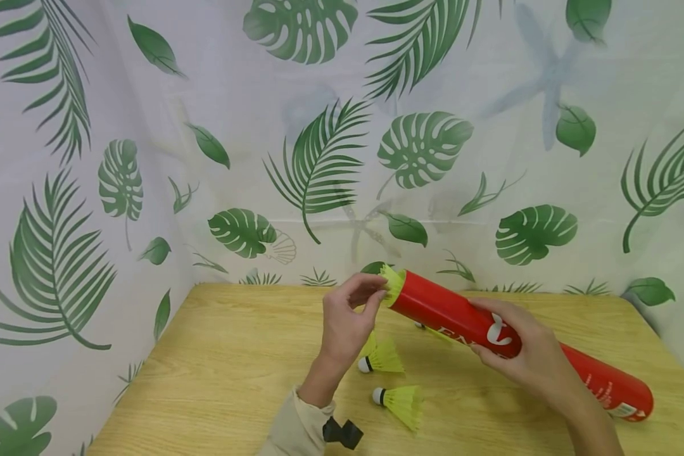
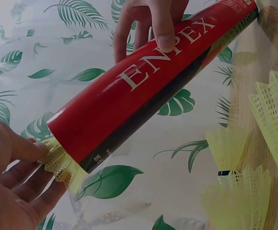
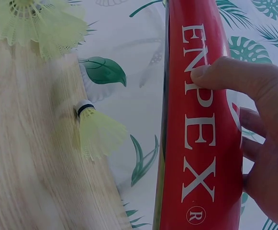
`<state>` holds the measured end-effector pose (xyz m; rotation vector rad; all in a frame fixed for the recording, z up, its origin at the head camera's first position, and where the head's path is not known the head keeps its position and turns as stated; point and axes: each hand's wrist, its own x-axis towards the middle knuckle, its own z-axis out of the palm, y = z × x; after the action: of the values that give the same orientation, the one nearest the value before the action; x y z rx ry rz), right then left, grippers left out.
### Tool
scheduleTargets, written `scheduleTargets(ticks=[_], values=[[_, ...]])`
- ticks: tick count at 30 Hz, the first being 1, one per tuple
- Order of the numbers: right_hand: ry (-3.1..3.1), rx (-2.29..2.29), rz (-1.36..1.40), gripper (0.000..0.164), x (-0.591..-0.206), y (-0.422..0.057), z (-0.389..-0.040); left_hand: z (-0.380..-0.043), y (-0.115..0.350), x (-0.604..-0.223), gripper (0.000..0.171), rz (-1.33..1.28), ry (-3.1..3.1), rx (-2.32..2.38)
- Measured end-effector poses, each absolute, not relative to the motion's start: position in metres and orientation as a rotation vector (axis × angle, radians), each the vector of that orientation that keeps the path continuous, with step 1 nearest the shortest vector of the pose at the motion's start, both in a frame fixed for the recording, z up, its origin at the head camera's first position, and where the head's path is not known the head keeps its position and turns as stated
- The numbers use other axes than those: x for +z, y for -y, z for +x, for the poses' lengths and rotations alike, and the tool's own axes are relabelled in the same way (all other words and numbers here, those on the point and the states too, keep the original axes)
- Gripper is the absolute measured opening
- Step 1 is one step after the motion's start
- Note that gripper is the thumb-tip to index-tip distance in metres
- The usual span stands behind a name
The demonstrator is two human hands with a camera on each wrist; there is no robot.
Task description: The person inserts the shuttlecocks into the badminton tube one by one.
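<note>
In the head view, the left hand (image 1: 346,320) was at the open end of a red tube (image 1: 453,311), its thumb and fingers pinching the feathered skirt of a yellow shuttlecock (image 1: 395,285) that sat partly inside the mouth. The right hand (image 1: 527,354) gripped the tube around its middle. The tube slanted over the wooden counter (image 1: 222,367), mouth raised toward the left and closed end lower at the right. Beneath it lay an overlapping pair of shuttlecocks (image 1: 386,356), with a single shuttlecock (image 1: 400,405) nearer the person and another, partly hidden shuttlecock (image 1: 437,332) behind the tube. A black strap (image 1: 343,433) circled the left wrist below a pale sleeve (image 1: 296,425). Leaf-printed cloth (image 1: 234,171) hung behind.

In the left wrist view, the left thumb pressed the skirt's rim from one side while the fingers, slightly spread, backed it from the other. The cork was out of sight within the tube.

In the right wrist view, the right thumb lay across the white ENPEX lettering (image 3: 198,115), the other fingers curled around the tube's side. The lone shuttlecock's white cork rested near the counter's edge.
</note>
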<state>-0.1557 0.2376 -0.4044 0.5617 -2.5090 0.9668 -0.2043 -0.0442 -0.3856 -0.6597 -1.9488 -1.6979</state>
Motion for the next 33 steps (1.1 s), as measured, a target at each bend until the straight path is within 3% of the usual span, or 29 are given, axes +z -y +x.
scheduleTargets(ticks=[33], values=[[2.497, 0.893, 0.589, 0.082, -0.406, -0.236, -0.158, -0.210, 0.038, -0.399, 0.017, -0.799, 1.955, -2.017]])
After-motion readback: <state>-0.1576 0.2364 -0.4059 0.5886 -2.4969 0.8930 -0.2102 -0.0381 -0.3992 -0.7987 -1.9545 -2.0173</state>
